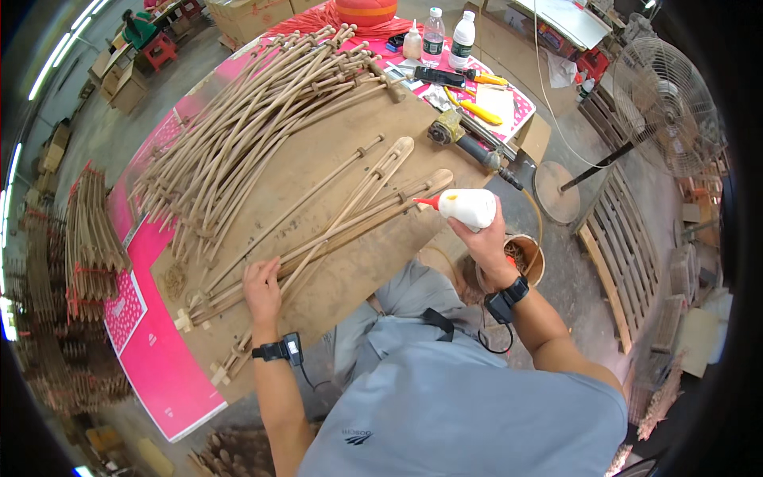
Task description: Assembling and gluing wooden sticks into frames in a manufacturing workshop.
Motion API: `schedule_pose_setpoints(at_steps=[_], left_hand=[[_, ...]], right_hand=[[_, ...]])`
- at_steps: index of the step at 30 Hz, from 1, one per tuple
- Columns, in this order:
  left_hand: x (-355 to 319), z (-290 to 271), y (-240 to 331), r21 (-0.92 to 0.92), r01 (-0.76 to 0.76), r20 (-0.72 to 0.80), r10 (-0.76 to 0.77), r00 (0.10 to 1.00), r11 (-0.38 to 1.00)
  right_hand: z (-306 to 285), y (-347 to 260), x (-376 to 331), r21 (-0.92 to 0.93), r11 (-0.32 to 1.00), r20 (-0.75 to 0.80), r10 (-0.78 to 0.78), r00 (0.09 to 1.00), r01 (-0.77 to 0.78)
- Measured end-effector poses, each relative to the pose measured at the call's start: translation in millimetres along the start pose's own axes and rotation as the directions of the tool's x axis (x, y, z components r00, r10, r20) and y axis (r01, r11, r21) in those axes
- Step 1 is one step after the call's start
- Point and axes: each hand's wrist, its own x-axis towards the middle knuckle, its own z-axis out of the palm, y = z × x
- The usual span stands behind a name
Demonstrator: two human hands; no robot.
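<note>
My right hand (pixel 486 245) is wrapped round a white squeeze glue bottle (pixel 470 208), tipped sideways. Its red nozzle (pixel 426 203) points left, close to the round-ended part of a long wooden assembly (pixel 350 226) of thin rods and a slat. Lower down, my left hand (pixel 262 292) rests with curled fingers on the rods of that assembly, toward its end with the small cross-blocks (pixel 199 310). A second similar wooden assembly (pixel 362 191) crosses it, and a single knobbed rod (pixel 306 205) lies alongside. Both wrists wear black straps with small boxes.
A large pile of wooden rods (pixel 254 119) covers the table's far left. Beyond my right hand lie a pneumatic tool (pixel 461 139) with a hose, yellow-handled tools (pixel 481 110) and bottles (pixel 433 36). A bucket (pixel 528 253), a standing fan (pixel 668 111) and a pallet (pixel 624 246) stand at right.
</note>
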Motion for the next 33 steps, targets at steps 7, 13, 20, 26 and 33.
schedule_pose_setpoints(at_steps=[7, 13, 20, 26, 33], left_hand=[[-0.4, 0.0, 1.1, 0.004, 0.016, 0.002, -0.016, 1.000, 1.000], [0.0, -1.3, 1.8, 0.022, 0.016, 0.011, -0.016, 1.000, 1.000], [-0.9, -0.2, -1.7, 0.033, -0.017, -0.018, 0.018, 1.000, 0.999], [-0.3, -1.0, 0.6, 0.039, -0.032, -0.032, 0.033, 0.999, 0.999], [-0.2, 0.8, -1.0, 0.026, -0.025, -0.053, 0.026, 0.998, 0.999]], right_hand=[[7.7, 2.0, -2.6, -0.128, 0.992, 0.031, 0.001, 1.000, 0.003], [13.8, 4.1, -4.5, -0.156, 0.987, 0.007, -0.020, 1.000, 0.021], [18.8, -0.7, -1.7, -0.109, 0.994, -0.001, 0.008, 1.000, -0.008], [24.0, -4.9, 1.1, -0.128, 0.992, -0.011, 0.021, 1.000, -0.023], [31.5, 13.1, 6.8, 0.026, 0.996, -0.015, 0.084, 0.996, -0.084]])
